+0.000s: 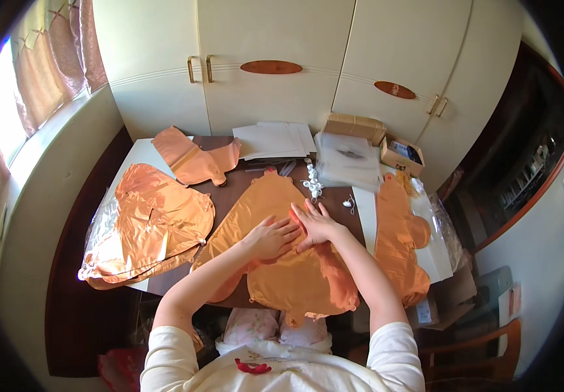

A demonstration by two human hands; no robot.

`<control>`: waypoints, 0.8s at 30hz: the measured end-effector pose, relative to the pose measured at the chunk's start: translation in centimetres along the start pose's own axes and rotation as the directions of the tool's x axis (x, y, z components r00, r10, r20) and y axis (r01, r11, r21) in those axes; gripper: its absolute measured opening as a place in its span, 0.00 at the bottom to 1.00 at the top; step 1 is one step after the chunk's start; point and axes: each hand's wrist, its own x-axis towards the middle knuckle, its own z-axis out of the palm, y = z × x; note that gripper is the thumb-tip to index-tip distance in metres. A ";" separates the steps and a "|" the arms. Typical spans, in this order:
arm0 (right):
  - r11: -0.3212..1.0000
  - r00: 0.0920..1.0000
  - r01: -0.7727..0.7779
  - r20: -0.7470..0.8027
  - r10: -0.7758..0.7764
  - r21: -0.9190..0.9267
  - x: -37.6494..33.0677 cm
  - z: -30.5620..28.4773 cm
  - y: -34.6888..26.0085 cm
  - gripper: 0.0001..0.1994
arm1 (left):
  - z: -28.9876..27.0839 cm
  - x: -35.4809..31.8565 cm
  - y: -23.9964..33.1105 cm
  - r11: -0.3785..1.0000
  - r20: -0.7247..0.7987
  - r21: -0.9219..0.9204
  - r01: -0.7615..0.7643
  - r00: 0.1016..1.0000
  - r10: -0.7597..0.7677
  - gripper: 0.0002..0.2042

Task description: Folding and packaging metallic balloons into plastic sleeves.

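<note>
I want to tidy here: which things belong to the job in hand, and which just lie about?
In the job:
middle orange foil piece, under the left hand and right hand
probably, by likeness: left foil piece, rear foil piece, right foil piece

Apparently lying about:
white sheets
clear plastic
open box
white bundle

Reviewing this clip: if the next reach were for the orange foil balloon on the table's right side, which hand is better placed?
Right, probably: the right hand lies nearer that foil balloon, while the left hand would likely have to reach across it.
</note>
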 end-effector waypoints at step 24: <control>0.707 0.282 0.055 -0.690 0.667 0.705 -22.3 14.8 -10.1 0.15 | -1.9 -2.6 1.6 1.000 0.007 -0.004 -0.019 1.000 0.019 0.36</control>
